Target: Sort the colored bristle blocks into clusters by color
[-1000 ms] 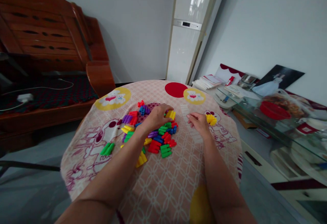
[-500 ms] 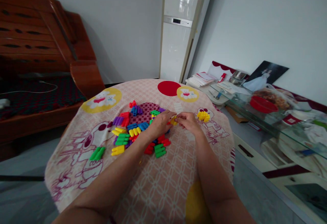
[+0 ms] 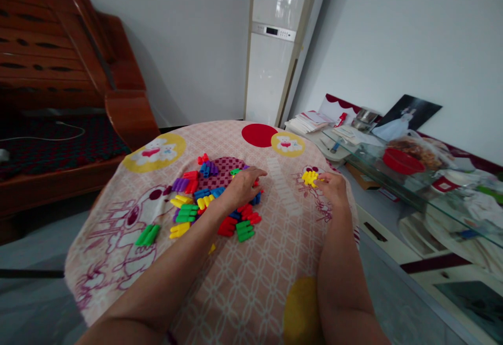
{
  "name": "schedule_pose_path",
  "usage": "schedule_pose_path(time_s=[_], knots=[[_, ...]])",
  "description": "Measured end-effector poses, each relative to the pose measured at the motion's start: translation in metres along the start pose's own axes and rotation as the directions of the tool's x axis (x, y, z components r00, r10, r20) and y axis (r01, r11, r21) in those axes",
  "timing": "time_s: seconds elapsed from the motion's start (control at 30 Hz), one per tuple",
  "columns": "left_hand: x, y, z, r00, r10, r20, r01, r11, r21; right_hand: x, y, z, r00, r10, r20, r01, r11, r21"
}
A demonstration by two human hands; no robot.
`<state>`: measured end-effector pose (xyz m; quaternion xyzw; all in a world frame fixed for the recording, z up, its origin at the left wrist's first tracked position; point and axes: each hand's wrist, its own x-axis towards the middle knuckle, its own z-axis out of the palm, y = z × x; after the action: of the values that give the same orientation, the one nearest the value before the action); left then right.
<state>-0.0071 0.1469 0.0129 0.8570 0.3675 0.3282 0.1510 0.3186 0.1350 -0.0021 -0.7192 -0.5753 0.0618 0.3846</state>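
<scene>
My left hand (image 3: pixel 241 190) hovers over the right side of a pile of coloured plastic building blocks, its fingers stretched and apart, hiding some pieces below. Far to the right, my right hand (image 3: pixel 333 187) pinches a yellow building block at a small yellow cluster of blocks (image 3: pixel 310 178); the fingers partly cover the piece. The pile includes a yellow block (image 3: pixel 181 230), blue blocks (image 3: pixel 203 194) and red blocks (image 3: pixel 227 226). At its near edge rests a green block (image 3: pixel 245 231). Another green block (image 3: pixel 148 235) lies apart on the left.
A patterned cloth covers the round table (image 3: pixel 271 277). On the right stands a glass-topped cabinet (image 3: pixel 373 174) with papers, a red bowl (image 3: pixel 403 161) and bags. A wooden bench (image 3: pixel 126 109) is at the left, and a tall white air conditioner (image 3: pixel 269 72) behind.
My right hand has moved right from beside my left hand to the yellow cluster, carrying a yellow block. My left hand has shifted slightly left and stays above the pile.
</scene>
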Motion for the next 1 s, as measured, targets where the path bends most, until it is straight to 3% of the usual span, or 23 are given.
schedule_pose_path(time_s=[0.2,0.3,0.57,0.77,0.87,1.0], knots=[[0.0,0.001,0.0,1.0,-0.002,0.008,0.002,1.0,0.02,0.001,0.014,0.007,0.998,-0.05,0.032,0.055,0.984,-0.168],[0.0,0.001,-0.002,0.999,-0.025,0.024,0.025,1.0,0.019,0.002,0.016,0.01,0.999,-0.012,0.053,0.022,0.982,-0.186],[0.002,-0.004,-0.02,0.998,-0.064,0.013,0.064,0.997,0.044,0.0,0.011,0.011,0.999,0.039,0.019,-0.036,0.99,-0.134],[0.0,-0.021,-0.047,0.991,-0.136,-0.014,0.136,0.99,0.034,0.003,0.004,0.019,0.993,-0.059,-0.104,0.06,0.998,0.003],[-0.003,-0.032,-0.051,0.982,-0.187,0.027,0.184,0.979,0.082,0.0,-0.012,0.032,0.991,-0.123,-0.046,0.126,0.989,0.079],[-0.008,-0.05,-0.039,0.971,-0.228,0.065,0.203,0.94,0.275,-0.009,-0.039,0.052,0.975,-0.204,0.091,0.2,0.978,0.051]])
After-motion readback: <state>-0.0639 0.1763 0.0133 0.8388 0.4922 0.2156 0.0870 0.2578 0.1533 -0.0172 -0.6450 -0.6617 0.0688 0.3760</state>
